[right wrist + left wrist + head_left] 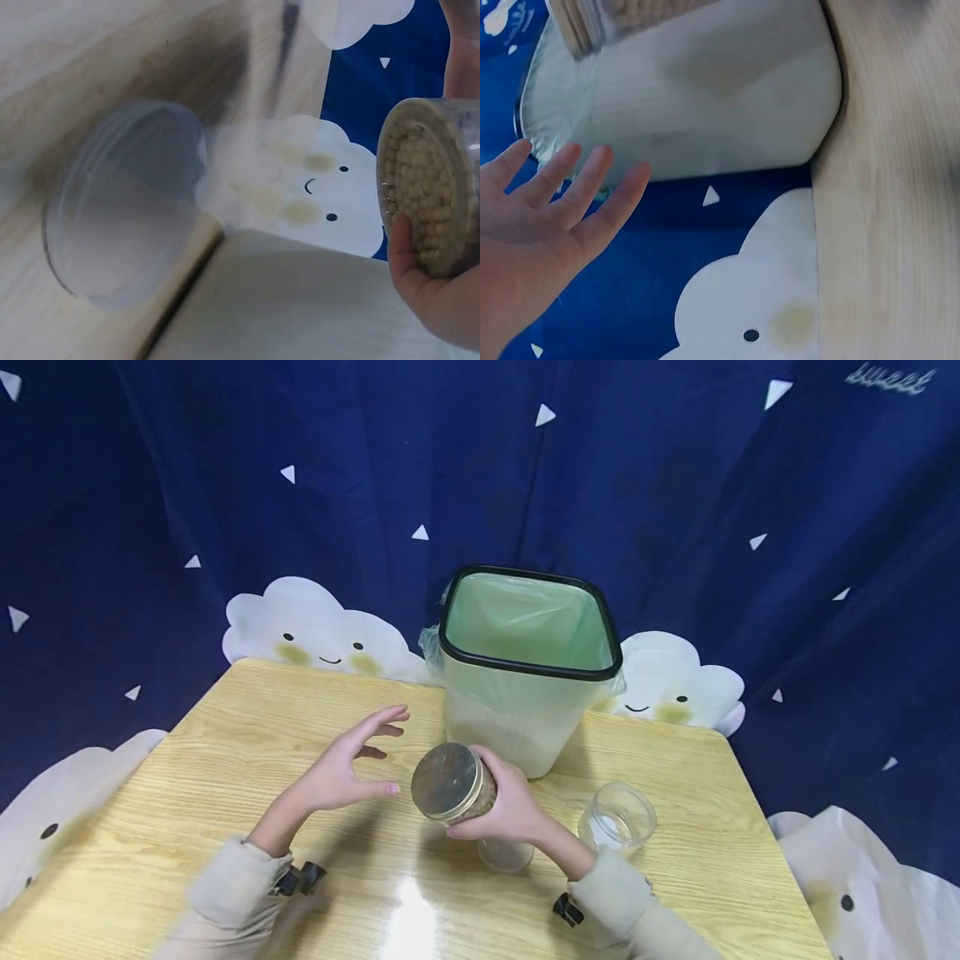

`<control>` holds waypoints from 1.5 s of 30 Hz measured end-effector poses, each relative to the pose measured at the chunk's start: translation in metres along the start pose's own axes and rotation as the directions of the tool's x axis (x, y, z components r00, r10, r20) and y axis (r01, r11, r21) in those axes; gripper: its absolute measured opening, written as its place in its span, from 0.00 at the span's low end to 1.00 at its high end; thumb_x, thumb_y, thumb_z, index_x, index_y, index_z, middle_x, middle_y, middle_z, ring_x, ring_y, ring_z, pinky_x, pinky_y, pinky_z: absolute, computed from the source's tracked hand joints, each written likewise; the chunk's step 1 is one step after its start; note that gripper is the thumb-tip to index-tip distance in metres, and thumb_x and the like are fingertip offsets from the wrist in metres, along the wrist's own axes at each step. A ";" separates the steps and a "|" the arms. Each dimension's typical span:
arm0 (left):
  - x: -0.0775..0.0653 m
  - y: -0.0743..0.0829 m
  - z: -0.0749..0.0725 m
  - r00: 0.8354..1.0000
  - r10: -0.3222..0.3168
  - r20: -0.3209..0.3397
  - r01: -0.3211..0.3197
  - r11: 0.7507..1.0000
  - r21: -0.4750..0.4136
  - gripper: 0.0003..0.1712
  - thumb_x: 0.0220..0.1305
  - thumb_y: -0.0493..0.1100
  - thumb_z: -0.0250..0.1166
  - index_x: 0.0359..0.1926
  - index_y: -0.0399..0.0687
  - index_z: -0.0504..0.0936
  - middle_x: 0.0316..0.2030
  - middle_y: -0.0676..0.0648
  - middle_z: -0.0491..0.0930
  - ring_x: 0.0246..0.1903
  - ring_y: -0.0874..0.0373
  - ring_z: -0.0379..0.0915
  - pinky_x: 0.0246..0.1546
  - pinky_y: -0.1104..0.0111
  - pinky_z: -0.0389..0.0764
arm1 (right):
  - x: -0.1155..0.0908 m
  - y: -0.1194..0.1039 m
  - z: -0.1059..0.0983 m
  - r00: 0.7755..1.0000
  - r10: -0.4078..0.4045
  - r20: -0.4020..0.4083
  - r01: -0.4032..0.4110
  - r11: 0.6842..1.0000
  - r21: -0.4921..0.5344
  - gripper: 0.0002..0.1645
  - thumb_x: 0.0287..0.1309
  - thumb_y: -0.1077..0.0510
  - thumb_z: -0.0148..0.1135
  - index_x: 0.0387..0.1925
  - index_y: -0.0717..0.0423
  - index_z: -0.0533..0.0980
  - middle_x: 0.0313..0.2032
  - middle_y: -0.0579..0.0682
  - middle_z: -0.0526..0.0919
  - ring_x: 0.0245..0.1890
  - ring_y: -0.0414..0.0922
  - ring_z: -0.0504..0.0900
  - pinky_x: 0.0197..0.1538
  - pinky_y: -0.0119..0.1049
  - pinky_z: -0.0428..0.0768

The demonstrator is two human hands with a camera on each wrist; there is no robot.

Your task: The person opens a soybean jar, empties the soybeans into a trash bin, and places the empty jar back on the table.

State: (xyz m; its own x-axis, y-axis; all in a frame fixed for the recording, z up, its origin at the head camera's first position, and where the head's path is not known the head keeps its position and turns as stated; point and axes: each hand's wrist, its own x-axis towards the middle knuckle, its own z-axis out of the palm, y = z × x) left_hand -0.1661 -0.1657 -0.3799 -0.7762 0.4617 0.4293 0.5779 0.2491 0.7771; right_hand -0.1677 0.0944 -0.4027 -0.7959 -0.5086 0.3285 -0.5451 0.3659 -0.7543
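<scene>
Tilted above the table, a clear jar [477, 800] with a metal lid [444, 781] is held by my right hand [510, 802]. Small, round, beige pieces [416, 187] fill it, packed against its bottom in the right wrist view. Fingers and thumb wrap round the jar's side, and one fingertip reaches onto its base. My left hand [352, 772] hovers to the left of the lid, fingers spread, thumb apart, holding nothing. Below the jar, a round clear container [506, 856] stands on the table, partly hidden by the right hand.
A pale bin [517, 710] with a black rim and a clear liner stands behind the hands, at the table's back edge. A clear open-topped jar [618, 818] is beside the right forearm. A dark blue curtain [360, 460] with white clouds hangs behind the wooden table [300, 718].
</scene>
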 end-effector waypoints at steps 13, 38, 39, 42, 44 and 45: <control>0.006 0.000 0.029 0.999 0.014 0.046 -0.014 1.000 -0.006 0.51 0.41 0.38 0.74 0.66 0.42 0.57 0.61 0.43 0.63 0.56 0.45 0.62 0.44 0.53 0.74 | -0.002 0.003 -0.016 0.999 0.024 0.031 -0.020 0.991 -0.130 0.53 0.17 0.47 0.80 0.54 0.52 0.68 0.45 0.44 0.77 0.44 0.41 0.76 0.47 0.40 0.75; 0.008 -0.005 0.062 0.999 0.012 0.036 -0.017 0.992 0.121 0.49 0.37 0.51 0.76 0.63 0.48 0.65 0.52 0.48 0.69 0.48 0.55 0.67 0.40 0.66 0.76 | 0.002 0.002 -0.015 0.983 0.087 0.164 -0.049 0.974 -0.220 0.56 0.20 0.45 0.79 0.56 0.60 0.66 0.47 0.50 0.76 0.44 0.46 0.75 0.45 0.41 0.75; 0.008 -0.007 0.063 0.999 0.027 0.021 -0.029 0.990 0.135 0.48 0.36 0.51 0.76 0.62 0.48 0.67 0.50 0.49 0.70 0.46 0.55 0.68 0.39 0.67 0.76 | 0.001 0.002 -0.015 0.982 0.087 0.166 -0.049 0.974 -0.221 0.56 0.20 0.45 0.79 0.56 0.60 0.66 0.47 0.50 0.76 0.43 0.45 0.75 0.45 0.40 0.75; 0.007 -0.011 0.066 0.999 0.050 -0.012 -0.047 0.985 0.168 0.48 0.34 0.53 0.76 0.60 0.46 0.69 0.46 0.50 0.72 0.42 0.58 0.68 0.36 0.66 0.76 | 0.001 0.004 -0.014 0.978 0.103 0.179 -0.061 0.973 -0.223 0.56 0.20 0.45 0.79 0.56 0.60 0.66 0.46 0.50 0.77 0.42 0.45 0.76 0.43 0.39 0.75; 0.006 -0.013 0.068 0.998 0.054 -0.020 -0.049 0.981 0.188 0.48 0.33 0.55 0.76 0.59 0.46 0.70 0.44 0.51 0.72 0.39 0.59 0.68 0.35 0.65 0.76 | 0.000 0.003 -0.013 0.973 0.129 0.192 -0.084 0.971 -0.225 0.57 0.20 0.45 0.79 0.57 0.59 0.66 0.46 0.50 0.77 0.42 0.45 0.75 0.43 0.38 0.75; 0.005 -0.014 0.068 0.999 0.045 -0.022 -0.039 0.979 0.199 0.48 0.32 0.56 0.76 0.59 0.47 0.70 0.44 0.52 0.72 0.39 0.60 0.68 0.34 0.65 0.76 | 0.000 0.003 -0.012 0.971 0.135 0.197 -0.089 0.969 -0.229 0.57 0.20 0.45 0.79 0.57 0.59 0.65 0.46 0.49 0.77 0.42 0.45 0.75 0.43 0.38 0.75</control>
State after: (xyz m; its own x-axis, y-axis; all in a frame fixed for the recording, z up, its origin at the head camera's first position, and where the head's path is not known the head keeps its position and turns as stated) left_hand -0.1610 -0.1091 -0.4196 -0.7550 0.4537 0.4734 0.6466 0.3955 0.6523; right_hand -0.1725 0.1054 -0.3984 -0.7946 -0.5980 0.1047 -0.5182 0.5784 -0.6300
